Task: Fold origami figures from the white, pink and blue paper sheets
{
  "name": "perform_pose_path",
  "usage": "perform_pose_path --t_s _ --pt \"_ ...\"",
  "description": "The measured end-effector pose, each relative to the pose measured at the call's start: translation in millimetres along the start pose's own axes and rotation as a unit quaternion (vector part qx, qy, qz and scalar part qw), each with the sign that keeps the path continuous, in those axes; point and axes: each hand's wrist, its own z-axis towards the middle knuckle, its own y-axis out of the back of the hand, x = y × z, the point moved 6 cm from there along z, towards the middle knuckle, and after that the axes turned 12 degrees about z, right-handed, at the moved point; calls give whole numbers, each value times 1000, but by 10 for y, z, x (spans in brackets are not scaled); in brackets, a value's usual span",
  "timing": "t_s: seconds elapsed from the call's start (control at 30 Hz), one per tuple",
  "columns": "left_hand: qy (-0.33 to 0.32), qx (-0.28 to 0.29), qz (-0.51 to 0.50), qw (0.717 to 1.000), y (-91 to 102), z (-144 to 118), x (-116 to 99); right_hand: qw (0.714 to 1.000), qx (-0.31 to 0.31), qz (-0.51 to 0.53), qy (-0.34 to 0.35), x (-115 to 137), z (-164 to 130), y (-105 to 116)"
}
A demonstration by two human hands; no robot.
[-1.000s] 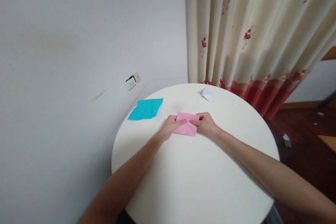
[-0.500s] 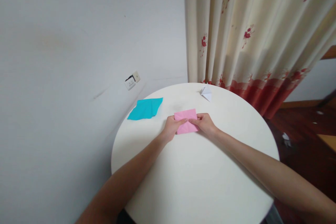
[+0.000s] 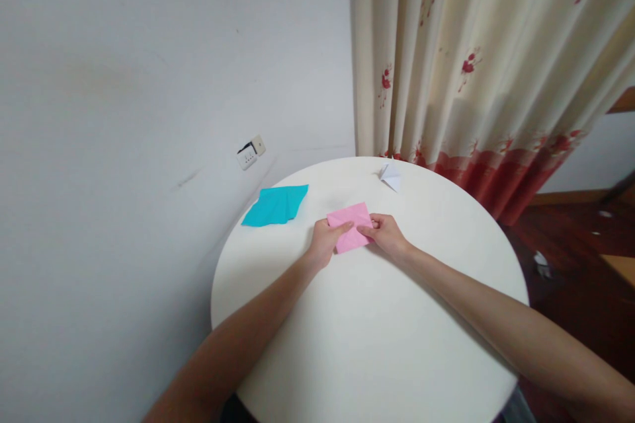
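Note:
Between my two hands is a pink sheet of paper (image 3: 348,238), roughly square, with faint creases. My left hand (image 3: 325,239) grips its left side, thumb on top and fingers hidden beneath. On the right side, my right hand (image 3: 387,232) pinches the paper with its thumb on the upper face. Both thumbs point inward near the sheet's middle, with a small gap between the tips. A creased teal sheet of paper (image 3: 276,206) lies beyond my left hand. Farther back, a folded white paper piece (image 3: 391,176) rests on the table.
The round white table (image 3: 377,337) stands against a white wall with a socket (image 3: 247,156) at the left. A cream curtain with red flowers (image 3: 446,79) hangs behind the table. To the right, a whitish scrap (image 3: 542,264) lies on the dark floor.
The pink paper has turned slightly counter-clockwise in my hands, its left edge now more slanted. My right thumb has drawn back a little to the right. The other papers stay put.

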Motion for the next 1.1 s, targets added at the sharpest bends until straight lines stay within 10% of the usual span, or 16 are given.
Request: perform_pose_path --t_s 0.9,1.1 --pt "-46 266 226 936 121 -59 -312 968 176 -177 26 171 -113 -140" --pt "-74 193 245 947 38 -42 -264 970 161 -174 47 163 -96 -142"
